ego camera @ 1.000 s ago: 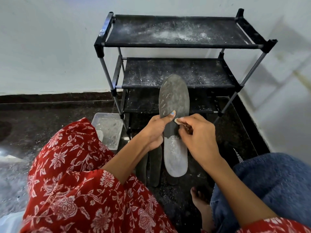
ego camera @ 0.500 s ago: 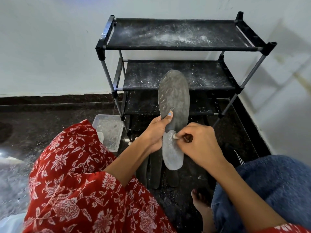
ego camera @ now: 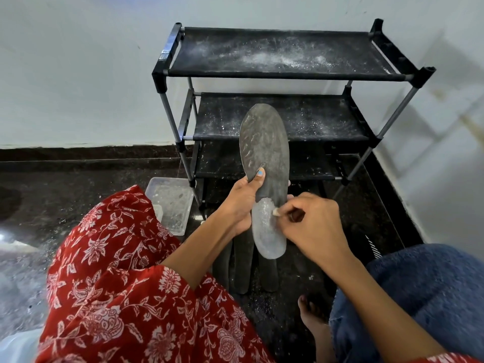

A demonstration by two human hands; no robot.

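A long grey shoe insole (ego camera: 264, 153) is held upright in front of me, toe end up. My left hand (ego camera: 242, 203) grips it at the waist, thumb across its front. A paler, shiny layer (ego camera: 265, 231) covers the heel part. My right hand (ego camera: 311, 226) has its fingers curled and pinches a small pale bit (ego camera: 275, 212) against the right edge of that paler layer. What the pale bit is, I cannot tell.
A black three-tier shoe rack (ego camera: 282, 56) dusted with white powder stands against the wall behind the insole. A clear plastic tub (ego camera: 170, 203) sits on the dark floor to the left. More dark insoles (ego camera: 243, 268) lie below my hands. A blue towel (ego camera: 429, 292) covers my right knee.
My right hand has slid down from the waist of the insole to the edge of the heel layer. The insole has tilted slightly and the left thumb has shifted up.
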